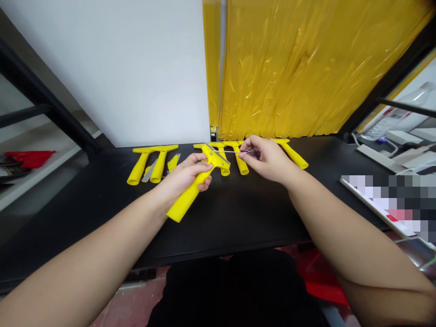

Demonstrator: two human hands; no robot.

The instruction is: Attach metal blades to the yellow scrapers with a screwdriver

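My left hand [194,172] is closed around the neck of a yellow scraper [186,200], held tilted above the black table with its head up and its hollow handle pointing down toward me. A metal blade strip and small screws show on its head. My right hand [264,156] grips a screwdriver [251,155] by its dark purple handle. The thin shaft runs left to the scraper's head; whether the tip sits in a screw is too small to tell. Behind my hands several more yellow scrapers [136,169] lie in a row, with metal blade pieces [150,171] among those at the left.
The black table [235,218] meets a white panel [136,68] and a yellow plastic sheet [289,68] at the back. To the right are white boxes [378,156] and a clear bottle [398,111]. A red item [30,158] rests on the left shelf.
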